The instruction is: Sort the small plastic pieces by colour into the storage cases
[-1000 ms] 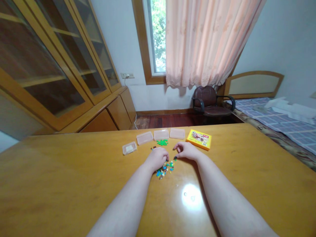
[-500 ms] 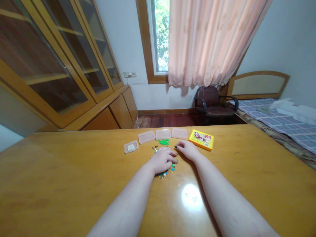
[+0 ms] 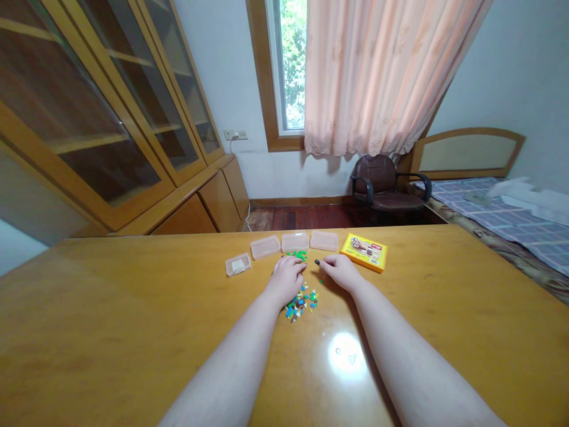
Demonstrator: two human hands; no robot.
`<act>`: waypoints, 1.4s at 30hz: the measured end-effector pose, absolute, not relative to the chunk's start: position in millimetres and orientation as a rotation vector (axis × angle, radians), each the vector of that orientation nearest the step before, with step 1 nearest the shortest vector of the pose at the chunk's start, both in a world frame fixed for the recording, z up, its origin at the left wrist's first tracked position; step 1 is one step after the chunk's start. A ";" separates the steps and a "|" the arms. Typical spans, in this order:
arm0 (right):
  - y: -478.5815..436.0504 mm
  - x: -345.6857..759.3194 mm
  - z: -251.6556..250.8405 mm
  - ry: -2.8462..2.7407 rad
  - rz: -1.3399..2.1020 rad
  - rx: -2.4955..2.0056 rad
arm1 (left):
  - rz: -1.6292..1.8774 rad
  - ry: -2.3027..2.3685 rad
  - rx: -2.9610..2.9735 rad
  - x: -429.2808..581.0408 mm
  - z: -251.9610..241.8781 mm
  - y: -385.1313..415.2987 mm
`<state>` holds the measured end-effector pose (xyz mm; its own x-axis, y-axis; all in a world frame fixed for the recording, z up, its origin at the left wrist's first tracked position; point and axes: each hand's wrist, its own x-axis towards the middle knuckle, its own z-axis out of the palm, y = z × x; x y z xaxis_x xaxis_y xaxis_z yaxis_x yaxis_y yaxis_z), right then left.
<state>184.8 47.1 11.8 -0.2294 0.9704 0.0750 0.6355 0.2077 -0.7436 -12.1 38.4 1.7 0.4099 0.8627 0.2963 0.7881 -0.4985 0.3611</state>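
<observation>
Bricks (image 3: 300,303), mini plastic ones in green, blue, brown and white, lie in a loose pile on a wooden table (image 3: 89,332), to the left of a yellow box (image 3: 363,252) and nearer the person. The left hand (image 3: 285,279) rests just above the pile, with its fingers (image 3: 294,266) curled and close together, their tips pointing down at a small patch of green bricks (image 3: 297,255). The hand hides its fingertips, so I cannot tell whether they pinch anything.

The right hand (image 3: 340,271) lies just left of the yellow box, with its fingers (image 3: 328,265) lightly curled and close together. A dark brick (image 3: 317,261) sits at the tip of the forefinger; whether it is pinched or only touching, I cannot tell.

Bricks this small seem best handled with the very tips of finger and thumb, one at a time, with the wrist kept low. A sliding palm could easily scatter the pile across the polished wood.

Four clear plastic boxes (image 3: 294,241) stand in a row to the left of the yellow box, and the leftmost holds something white. Beyond the yellow box are a dark office chair (image 3: 381,185) and a pink curtain (image 3: 377,77) over a window (image 3: 291,65). A bed (image 3: 511,219) lies to its right, and a glass-fronted wooden cabinet (image 3: 106,107) stands well to its left.
</observation>
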 end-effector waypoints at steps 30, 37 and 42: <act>52.8 179.7 11.4 -2.076 0.593 -1.422 | 0.575 1.453 2.449 -9.6 5.0 37.5; 52.1 177.4 7.6 -2.190 0.648 -1.225 | 0.615 1.408 2.484 -8.3 6.0 37.1; 51.2 179.5 10.0 -2.062 0.591 -1.343 | 0.691 1.224 2.492 -9.5 9.1 36.3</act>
